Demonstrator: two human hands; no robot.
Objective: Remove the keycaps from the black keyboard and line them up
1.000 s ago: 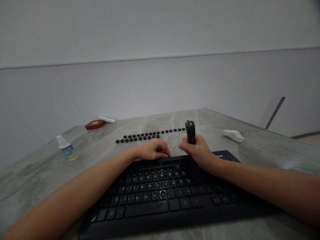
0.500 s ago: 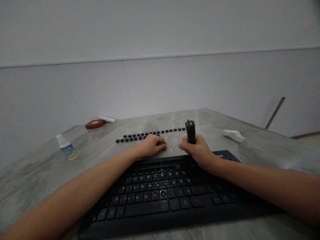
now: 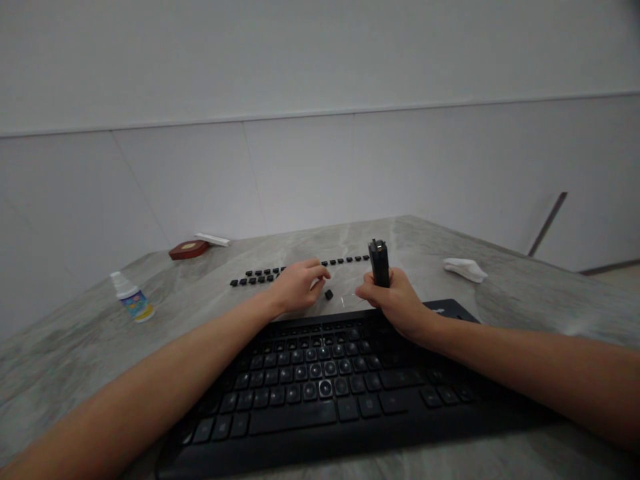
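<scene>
My right hand (image 3: 393, 291) is wrapped round a black keycap puller (image 3: 380, 263), held upright above the back edge of the black keyboard (image 3: 300, 427). Thin wire prongs show just left of that hand. Over the table, behind the keyboard, my left hand (image 3: 301, 285) has its thumb and fingers apart, with nothing between them. A single loose keycap (image 3: 329, 295) lies close by its fingertips. Beyond are two rows of removed keycaps (image 3: 260, 280), partly covered by the left hand. Several bare key sockets show along the keyboard's upper rows.
A white spray bottle (image 3: 133, 298) with a colourful label stands at the left. Farther back sit a reddish-brown box (image 3: 189, 249) and a thin white strip (image 3: 213, 239). A crumpled white cloth (image 3: 465, 269) lies at the right. The wall (image 3: 310, 173) rises behind the grey table.
My left hand has let go of the loose keycap, drawn slightly back from it and spread its fingers. The right hand with the puller stays nearly still.
</scene>
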